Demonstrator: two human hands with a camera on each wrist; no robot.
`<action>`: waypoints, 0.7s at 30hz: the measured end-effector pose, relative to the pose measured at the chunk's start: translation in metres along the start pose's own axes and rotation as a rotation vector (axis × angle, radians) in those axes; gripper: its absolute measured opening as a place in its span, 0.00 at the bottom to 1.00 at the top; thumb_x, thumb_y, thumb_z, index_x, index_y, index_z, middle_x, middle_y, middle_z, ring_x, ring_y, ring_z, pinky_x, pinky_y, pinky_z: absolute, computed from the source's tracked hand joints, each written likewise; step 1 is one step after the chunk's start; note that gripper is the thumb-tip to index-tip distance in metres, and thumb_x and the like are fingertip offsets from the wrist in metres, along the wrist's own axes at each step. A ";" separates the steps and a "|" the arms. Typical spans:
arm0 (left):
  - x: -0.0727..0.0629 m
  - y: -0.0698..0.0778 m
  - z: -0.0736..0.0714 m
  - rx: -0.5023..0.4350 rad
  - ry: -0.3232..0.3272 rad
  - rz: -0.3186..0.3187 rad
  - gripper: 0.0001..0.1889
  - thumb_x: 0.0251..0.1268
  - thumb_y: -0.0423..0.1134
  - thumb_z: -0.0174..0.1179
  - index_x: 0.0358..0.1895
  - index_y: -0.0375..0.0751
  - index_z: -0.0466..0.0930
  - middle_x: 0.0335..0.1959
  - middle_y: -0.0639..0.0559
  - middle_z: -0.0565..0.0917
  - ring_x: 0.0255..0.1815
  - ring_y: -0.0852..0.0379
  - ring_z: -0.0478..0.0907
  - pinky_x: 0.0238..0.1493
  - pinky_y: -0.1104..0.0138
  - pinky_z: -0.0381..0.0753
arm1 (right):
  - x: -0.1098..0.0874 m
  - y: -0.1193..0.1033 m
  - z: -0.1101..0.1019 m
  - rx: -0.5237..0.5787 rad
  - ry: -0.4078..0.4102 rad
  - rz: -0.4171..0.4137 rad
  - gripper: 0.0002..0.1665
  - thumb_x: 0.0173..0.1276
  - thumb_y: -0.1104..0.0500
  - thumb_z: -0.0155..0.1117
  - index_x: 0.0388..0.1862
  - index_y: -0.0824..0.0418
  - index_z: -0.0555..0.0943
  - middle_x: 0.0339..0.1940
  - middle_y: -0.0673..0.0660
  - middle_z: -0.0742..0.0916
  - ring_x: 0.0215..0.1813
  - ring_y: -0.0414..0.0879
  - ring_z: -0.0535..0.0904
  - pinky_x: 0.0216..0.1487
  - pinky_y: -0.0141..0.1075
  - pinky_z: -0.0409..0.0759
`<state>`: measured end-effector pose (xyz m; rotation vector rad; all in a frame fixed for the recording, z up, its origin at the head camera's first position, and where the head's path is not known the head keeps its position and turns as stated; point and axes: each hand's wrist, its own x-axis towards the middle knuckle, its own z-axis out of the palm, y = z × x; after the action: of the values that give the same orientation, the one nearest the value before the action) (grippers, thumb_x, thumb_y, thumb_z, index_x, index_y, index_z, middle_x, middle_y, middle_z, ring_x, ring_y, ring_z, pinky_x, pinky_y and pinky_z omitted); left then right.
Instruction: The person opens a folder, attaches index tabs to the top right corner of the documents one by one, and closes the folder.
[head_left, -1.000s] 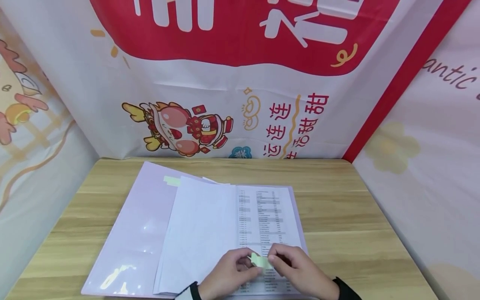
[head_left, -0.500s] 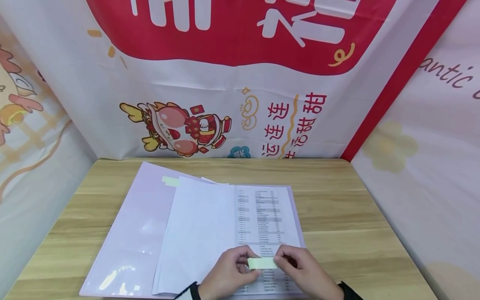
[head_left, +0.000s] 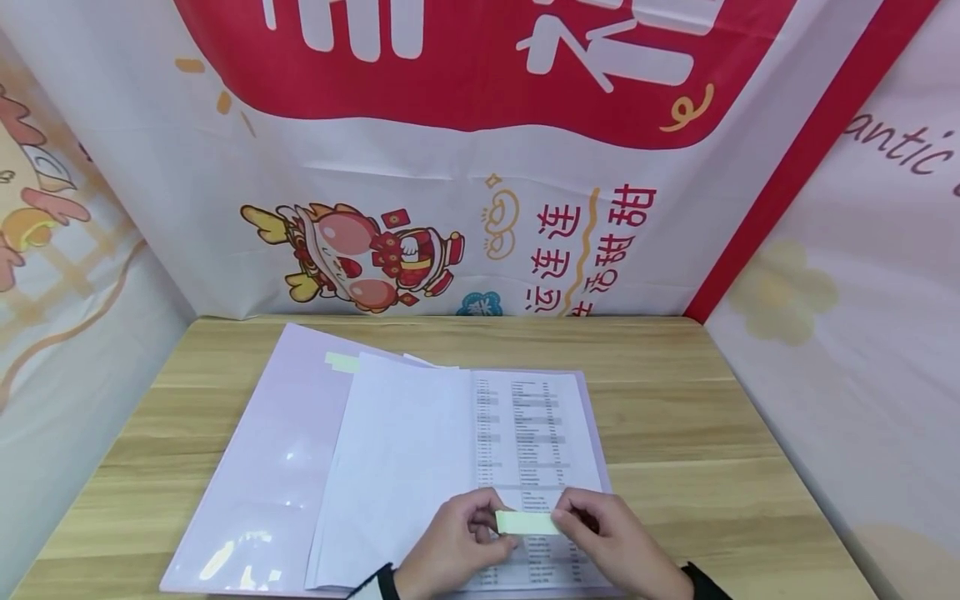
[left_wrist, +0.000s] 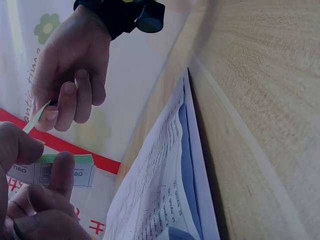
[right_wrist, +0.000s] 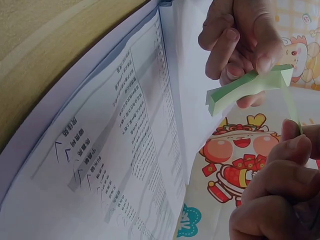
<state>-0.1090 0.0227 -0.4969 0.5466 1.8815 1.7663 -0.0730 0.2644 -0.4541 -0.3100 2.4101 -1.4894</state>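
Over the open folder, my left hand (head_left: 453, 542) pinches a small pad of pale green sticky notes (right_wrist: 240, 90) between thumb and fingers. The pad's printed backing (left_wrist: 46, 172) faces the left wrist camera. My right hand (head_left: 615, 542) pinches the free end of the top sticky note (head_left: 525, 523), which slants up off the pad in both wrist views. Its other end is still joined to the pad. Below the hands lies a printed sheet (head_left: 536, 433) with columns of text, some rows shaded grey and handwritten tick marks near its lower part.
The lilac folder (head_left: 247, 467) lies open on the wooden table (head_left: 690, 433). White sheets (head_left: 405, 467) are turned to its left side, with green sticky tabs (head_left: 343, 362) jutting from their upper left edge. A printed cloth (head_left: 412, 158) hangs behind the table.
My right hand has moved a little to the right, drawing the sticky note out straight between the hands. My left hand and the folder have hardly moved.
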 end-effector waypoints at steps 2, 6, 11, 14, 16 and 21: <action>0.001 -0.001 0.000 0.006 0.001 0.002 0.07 0.61 0.36 0.70 0.39 0.43 0.82 0.34 0.54 0.86 0.24 0.66 0.77 0.28 0.77 0.76 | -0.001 0.000 -0.001 -0.004 0.004 -0.002 0.15 0.79 0.52 0.59 0.34 0.61 0.81 0.22 0.45 0.74 0.25 0.34 0.69 0.27 0.28 0.68; 0.002 -0.003 0.000 0.022 0.013 0.016 0.07 0.60 0.34 0.70 0.39 0.42 0.82 0.33 0.55 0.86 0.24 0.66 0.75 0.27 0.77 0.74 | -0.002 0.000 -0.003 -0.009 0.014 -0.028 0.16 0.78 0.52 0.59 0.34 0.61 0.80 0.22 0.44 0.74 0.25 0.34 0.69 0.27 0.27 0.68; 0.003 -0.003 0.000 0.023 0.026 0.013 0.07 0.59 0.33 0.70 0.38 0.40 0.82 0.33 0.55 0.85 0.25 0.65 0.75 0.28 0.77 0.73 | -0.003 0.000 -0.004 0.004 0.010 -0.055 0.16 0.79 0.53 0.59 0.34 0.63 0.80 0.22 0.43 0.73 0.24 0.32 0.67 0.26 0.27 0.67; 0.003 -0.004 0.000 0.020 0.028 0.003 0.07 0.60 0.33 0.70 0.39 0.40 0.82 0.33 0.55 0.85 0.25 0.65 0.75 0.27 0.77 0.73 | -0.004 -0.001 -0.006 0.014 0.010 -0.048 0.15 0.79 0.54 0.59 0.34 0.63 0.80 0.23 0.44 0.73 0.25 0.33 0.67 0.26 0.27 0.67; 0.003 -0.004 0.001 0.021 0.034 0.001 0.07 0.60 0.32 0.70 0.39 0.40 0.82 0.33 0.55 0.85 0.25 0.65 0.75 0.28 0.77 0.73 | -0.005 -0.002 -0.007 0.011 0.015 -0.040 0.14 0.79 0.56 0.58 0.34 0.62 0.80 0.23 0.44 0.73 0.25 0.33 0.68 0.26 0.27 0.67; 0.001 -0.003 -0.001 0.020 0.046 0.010 0.06 0.60 0.33 0.69 0.38 0.40 0.82 0.32 0.54 0.86 0.23 0.66 0.73 0.27 0.77 0.73 | -0.007 -0.004 -0.009 0.011 0.014 0.000 0.15 0.80 0.54 0.57 0.35 0.63 0.80 0.22 0.45 0.73 0.25 0.34 0.68 0.26 0.27 0.67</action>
<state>-0.1104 0.0223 -0.5004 0.5283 1.9323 1.7828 -0.0700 0.2724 -0.4462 -0.2984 2.4123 -1.5095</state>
